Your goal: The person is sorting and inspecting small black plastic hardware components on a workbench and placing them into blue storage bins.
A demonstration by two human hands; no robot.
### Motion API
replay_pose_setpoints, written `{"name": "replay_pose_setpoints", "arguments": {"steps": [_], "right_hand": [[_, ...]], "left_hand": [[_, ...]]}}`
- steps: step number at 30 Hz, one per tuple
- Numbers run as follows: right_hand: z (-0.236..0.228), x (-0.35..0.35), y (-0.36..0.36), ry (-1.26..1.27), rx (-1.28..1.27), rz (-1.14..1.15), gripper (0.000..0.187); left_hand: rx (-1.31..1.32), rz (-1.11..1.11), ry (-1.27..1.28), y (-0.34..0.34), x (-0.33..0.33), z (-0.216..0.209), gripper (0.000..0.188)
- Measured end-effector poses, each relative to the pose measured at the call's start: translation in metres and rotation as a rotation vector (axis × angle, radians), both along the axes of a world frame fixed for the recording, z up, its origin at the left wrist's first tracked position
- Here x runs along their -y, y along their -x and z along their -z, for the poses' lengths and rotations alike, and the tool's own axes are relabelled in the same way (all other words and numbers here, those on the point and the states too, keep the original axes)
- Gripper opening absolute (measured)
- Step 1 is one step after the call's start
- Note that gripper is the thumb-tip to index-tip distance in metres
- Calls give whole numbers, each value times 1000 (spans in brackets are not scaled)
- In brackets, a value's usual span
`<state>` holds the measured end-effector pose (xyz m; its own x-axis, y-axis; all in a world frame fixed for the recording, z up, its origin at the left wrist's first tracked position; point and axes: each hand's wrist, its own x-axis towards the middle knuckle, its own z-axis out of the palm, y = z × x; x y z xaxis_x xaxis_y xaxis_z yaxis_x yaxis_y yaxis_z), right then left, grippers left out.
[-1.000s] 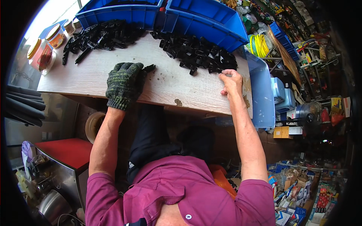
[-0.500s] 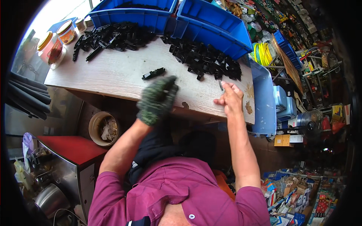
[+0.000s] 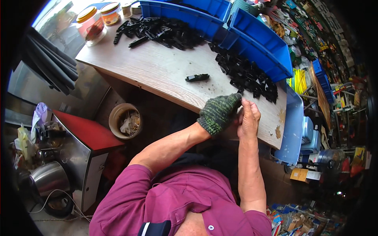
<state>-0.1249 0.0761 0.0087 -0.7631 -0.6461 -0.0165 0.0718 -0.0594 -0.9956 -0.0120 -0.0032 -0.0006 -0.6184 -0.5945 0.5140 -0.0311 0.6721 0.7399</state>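
My left hand (image 3: 220, 113), in a dark green knitted glove, reaches over the table's front edge with its fingers drawn together at the right hand. Beside it, my bare right hand (image 3: 249, 118) is closed, thumb and fingers pinched against the glove's fingertips. What they hold between them is mostly hidden and too small to name. A single black plastic piece (image 3: 197, 78) lies on the table, beyond and left of the glove. Past the hands spreads a pile of small black plastic parts (image 3: 246, 72). Longer black pieces (image 3: 165, 32) are heaped at the far left.
Two blue bins (image 3: 260, 45) stand along the table's (image 3: 157, 65) far side. Jars (image 3: 89, 24) sit at its far left corner. A pale blue tub (image 3: 290, 129) adjoins the right end. Below are a waste bucket (image 3: 125, 121) and a red-topped cabinet (image 3: 84, 128).
My gloved left hand has moved right to meet my right hand, which earlier pinched a small thin dark piece on its own. The view has shifted, so the table appears farther right.
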Motion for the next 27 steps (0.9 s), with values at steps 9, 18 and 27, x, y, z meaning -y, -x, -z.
{"name": "replay_pose_setpoints", "arguments": {"steps": [9,18,27], "right_hand": [[-11,2,-2,-176,23,-307,38],[-13,3,-20,-3,64,-162,40],[-11,1,-23,77,145,-23,37]], "left_hand": [[-123,-5,218,-24,12,2,48],[333,-594,448,-58,83,-7,34],[39,-29,127,-50,61,-5,23]]}}
